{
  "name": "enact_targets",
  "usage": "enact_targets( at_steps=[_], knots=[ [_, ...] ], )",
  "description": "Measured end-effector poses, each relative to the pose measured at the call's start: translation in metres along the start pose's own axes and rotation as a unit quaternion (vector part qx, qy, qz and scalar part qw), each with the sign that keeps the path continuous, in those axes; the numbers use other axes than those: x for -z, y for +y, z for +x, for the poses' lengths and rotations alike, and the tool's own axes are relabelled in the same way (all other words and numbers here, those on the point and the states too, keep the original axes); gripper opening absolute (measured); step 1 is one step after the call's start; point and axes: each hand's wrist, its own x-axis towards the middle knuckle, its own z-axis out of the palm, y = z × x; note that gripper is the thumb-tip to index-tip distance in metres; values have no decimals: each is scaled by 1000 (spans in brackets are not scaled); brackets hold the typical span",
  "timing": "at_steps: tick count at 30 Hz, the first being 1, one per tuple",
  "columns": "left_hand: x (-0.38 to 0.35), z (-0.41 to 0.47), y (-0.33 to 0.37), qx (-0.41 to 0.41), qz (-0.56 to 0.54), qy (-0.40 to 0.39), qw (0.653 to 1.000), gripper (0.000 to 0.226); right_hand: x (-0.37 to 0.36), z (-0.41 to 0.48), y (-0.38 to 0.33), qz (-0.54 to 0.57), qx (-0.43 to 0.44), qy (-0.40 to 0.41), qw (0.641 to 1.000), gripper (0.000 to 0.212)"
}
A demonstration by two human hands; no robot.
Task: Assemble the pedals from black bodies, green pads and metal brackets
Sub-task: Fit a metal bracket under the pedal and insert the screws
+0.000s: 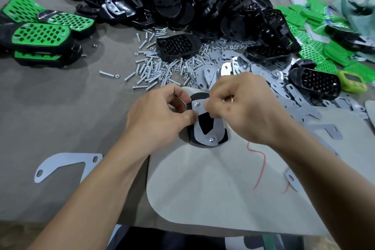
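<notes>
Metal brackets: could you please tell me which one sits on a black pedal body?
The bracket between the left hand and right hand: it lies on a black body, two fasteners showing; the other brackets lie loose.

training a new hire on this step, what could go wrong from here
The metal bracket is steadied only by fingertips of the left hand and right hand; it might shift on the black body before its fasteners are tight.
Any small part that slips from the right hand could get lost among the loose screws just behind.
</notes>
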Motion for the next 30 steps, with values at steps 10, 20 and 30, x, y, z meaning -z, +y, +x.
enact_targets(
  at_steps=[10, 20, 30],
  knots=[
    [-1, 2, -1, -2, 10, 4, 1000, 34, 4, -2, 2, 44, 15, -20, 999, 9],
    [-2, 2, -1, 0, 12, 5, 1000, 38, -8, 0, -7, -22, 13, 8, 1000, 15],
    [-1, -2, 2, -1, 54, 15, 998, 45, -7, 13, -55, -343, 132, -113, 923, 31]
  ],
)
